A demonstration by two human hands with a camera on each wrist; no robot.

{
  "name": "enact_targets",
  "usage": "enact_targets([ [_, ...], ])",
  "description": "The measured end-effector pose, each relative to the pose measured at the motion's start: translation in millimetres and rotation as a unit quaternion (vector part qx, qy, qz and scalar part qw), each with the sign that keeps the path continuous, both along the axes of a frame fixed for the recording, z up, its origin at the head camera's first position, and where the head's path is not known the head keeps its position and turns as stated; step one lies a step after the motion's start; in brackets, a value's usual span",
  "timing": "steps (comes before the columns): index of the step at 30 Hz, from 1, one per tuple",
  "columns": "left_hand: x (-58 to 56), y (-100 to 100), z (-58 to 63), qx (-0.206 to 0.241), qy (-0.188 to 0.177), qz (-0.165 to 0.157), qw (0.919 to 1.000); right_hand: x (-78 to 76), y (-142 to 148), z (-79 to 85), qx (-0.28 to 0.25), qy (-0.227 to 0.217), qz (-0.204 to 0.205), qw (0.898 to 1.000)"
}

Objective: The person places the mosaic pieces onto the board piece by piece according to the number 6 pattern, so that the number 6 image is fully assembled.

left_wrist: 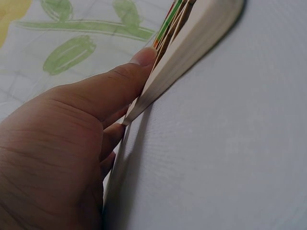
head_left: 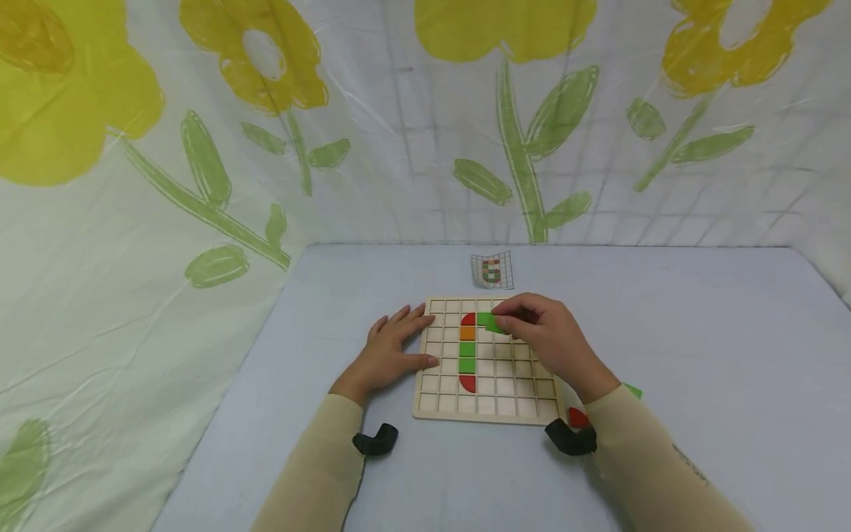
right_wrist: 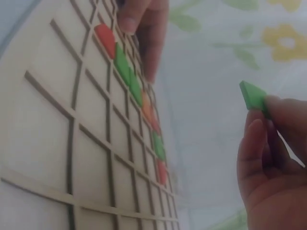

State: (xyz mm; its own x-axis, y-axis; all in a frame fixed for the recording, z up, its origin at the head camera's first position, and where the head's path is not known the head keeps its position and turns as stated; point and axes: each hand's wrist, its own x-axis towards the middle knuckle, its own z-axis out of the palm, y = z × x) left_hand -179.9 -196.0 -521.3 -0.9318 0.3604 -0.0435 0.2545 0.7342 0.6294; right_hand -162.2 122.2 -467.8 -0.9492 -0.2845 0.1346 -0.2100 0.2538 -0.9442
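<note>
A wooden grid board [head_left: 488, 406] lies on the table. A column of tiles in it runs from a red rounded tile [head_left: 468, 319] through an orange square [head_left: 467, 333] and green squares [head_left: 467, 365] to another red rounded tile [head_left: 468, 383]. Between thumb and fingertips my right hand [head_left: 548, 329] pinches a green square tile [right_wrist: 253, 97], held above the board near its upper rows. Another green tile [head_left: 482, 318] sits beside the upper red one. My left hand [head_left: 388, 355] rests on the board's left edge, fingers spread, thumb [left_wrist: 144, 57] on the rim.
A small printed pattern card [head_left: 492, 270] lies behind the board. Near the right forearm are a loose red piece [head_left: 578, 417] and a partly hidden green piece [head_left: 633, 390]. A flowered cloth [head_left: 399, 148] hangs behind the table.
</note>
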Motion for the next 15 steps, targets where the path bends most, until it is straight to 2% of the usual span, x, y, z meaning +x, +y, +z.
enact_targets([
  [6, 0.6, 0.0, 0.2, -0.003, 0.002, 0.003, 1.0, -4.2, -8.1, -20.2, 0.03, -0.028, -0.012, 0.999],
  [15, 0.1, 1.2, -0.1, -0.004, 0.001, 0.003, 1.0, -5.7, -8.7, -40.6, 0.091, -0.028, -0.004, 0.995],
])
